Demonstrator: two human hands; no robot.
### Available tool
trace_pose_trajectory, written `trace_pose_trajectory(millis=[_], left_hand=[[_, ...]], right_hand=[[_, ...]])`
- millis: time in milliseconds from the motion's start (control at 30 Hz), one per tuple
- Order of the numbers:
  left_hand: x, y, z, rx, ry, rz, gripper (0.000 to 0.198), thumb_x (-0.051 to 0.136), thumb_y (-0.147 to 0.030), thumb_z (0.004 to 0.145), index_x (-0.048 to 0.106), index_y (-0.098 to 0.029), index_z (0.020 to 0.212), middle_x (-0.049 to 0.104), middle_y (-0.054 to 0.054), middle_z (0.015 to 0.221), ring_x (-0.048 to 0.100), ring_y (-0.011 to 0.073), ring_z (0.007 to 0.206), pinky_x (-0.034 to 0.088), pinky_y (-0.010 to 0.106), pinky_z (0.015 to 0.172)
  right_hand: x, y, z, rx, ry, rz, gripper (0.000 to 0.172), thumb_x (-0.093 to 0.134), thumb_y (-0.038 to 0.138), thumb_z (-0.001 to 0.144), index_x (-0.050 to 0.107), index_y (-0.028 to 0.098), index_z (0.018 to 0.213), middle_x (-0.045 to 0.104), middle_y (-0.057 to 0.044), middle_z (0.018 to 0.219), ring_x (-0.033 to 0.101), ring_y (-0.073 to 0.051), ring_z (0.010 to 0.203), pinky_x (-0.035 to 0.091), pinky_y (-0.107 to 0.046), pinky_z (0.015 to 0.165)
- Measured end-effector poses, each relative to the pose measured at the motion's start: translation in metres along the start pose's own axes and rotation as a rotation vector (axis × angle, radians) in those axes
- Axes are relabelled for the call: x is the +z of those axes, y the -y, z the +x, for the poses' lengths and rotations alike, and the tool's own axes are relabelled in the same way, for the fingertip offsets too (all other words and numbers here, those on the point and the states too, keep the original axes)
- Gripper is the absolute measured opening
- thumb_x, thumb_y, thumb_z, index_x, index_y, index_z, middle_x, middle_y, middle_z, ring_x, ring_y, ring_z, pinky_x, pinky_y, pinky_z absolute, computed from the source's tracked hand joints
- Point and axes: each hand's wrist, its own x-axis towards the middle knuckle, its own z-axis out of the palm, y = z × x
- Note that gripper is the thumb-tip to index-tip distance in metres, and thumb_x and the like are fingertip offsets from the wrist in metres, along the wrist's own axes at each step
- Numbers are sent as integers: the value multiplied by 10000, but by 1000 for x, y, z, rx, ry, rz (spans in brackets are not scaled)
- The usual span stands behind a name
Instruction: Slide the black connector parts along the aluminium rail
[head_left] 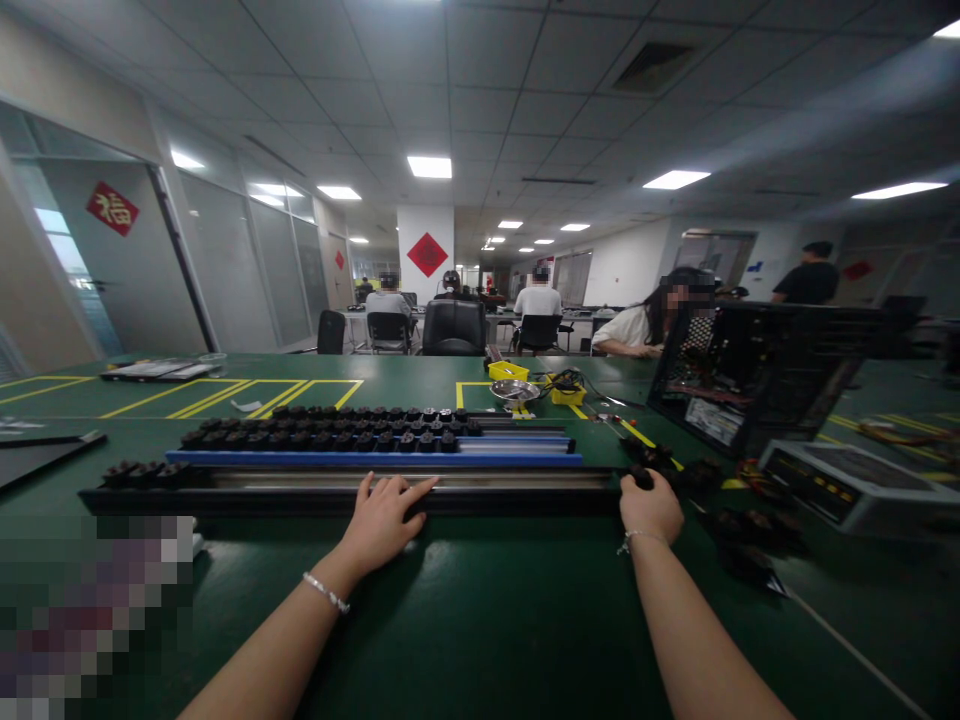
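A long black rail with a metallic channel lies across the table before me. Spread flat, the fingers of my left hand rest on its middle. At the rail's right end, my right hand is closed round a small black knob-like part, mostly hidden by the fingers. Similar black knob-like parts sit in the left end of the channel. Just behind runs a blue-edged rail, and rows of the same black parts stand along the rails there.
To the right are an open computer case, a power supply unit and loose black parts. A metal dish and yellow trays stand behind the rails. A person sits across the table.
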Motion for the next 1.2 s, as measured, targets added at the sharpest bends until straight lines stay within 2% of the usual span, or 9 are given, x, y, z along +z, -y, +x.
trace_pose_trajectory(millis=[367, 633, 800, 1033, 1200], left_hand=[[0, -1, 0, -7, -3, 7, 501, 440, -368, 791, 340, -449, 1275, 536, -15, 927, 495, 184, 962, 94, 520, 1027], [0, 1, -1, -7, 0, -22, 501, 444, -373, 785, 346, -452, 1270, 537, -19, 926, 499, 184, 963, 88, 532, 1025], [1, 1, 0, -8, 3, -24, 500, 441, -376, 786, 349, -443, 1272, 540, -16, 927, 500, 186, 965, 84, 534, 1025], [1, 1, 0, -16, 7, -18, 516, 445, -379, 782, 335, -443, 1282, 542, -14, 923, 501, 187, 964, 87, 533, 1025], [-2, -2, 0, -35, 15, 5, 522, 453, -368, 771, 351, -433, 1279, 549, -5, 942, 496, 197, 981, 97, 532, 1026]], right_hand=[[4, -7, 5, -37, -20, 15, 416, 449, 402, 731, 569, 243, 1096, 610, -101, 1021, 555, -286, 887, 424, -385, 728], [14, -23, 16, -49, -132, 57, 426, 485, 407, 688, 593, 196, 1042, 631, -132, 911, 567, -254, 736, 423, -354, 620], [18, -29, 21, -61, -204, 91, 374, 524, 384, 656, 610, 195, 966, 630, -118, 829, 558, -215, 651, 421, -326, 590], [12, -30, 25, 95, -88, 50, 484, 499, 353, 659, 547, 188, 1112, 607, -147, 996, 574, -274, 827, 446, -360, 671], [2, -32, 30, 86, 5, -1, 469, 501, 241, 635, 566, 245, 1099, 609, -127, 980, 570, -291, 871, 442, -390, 693]])
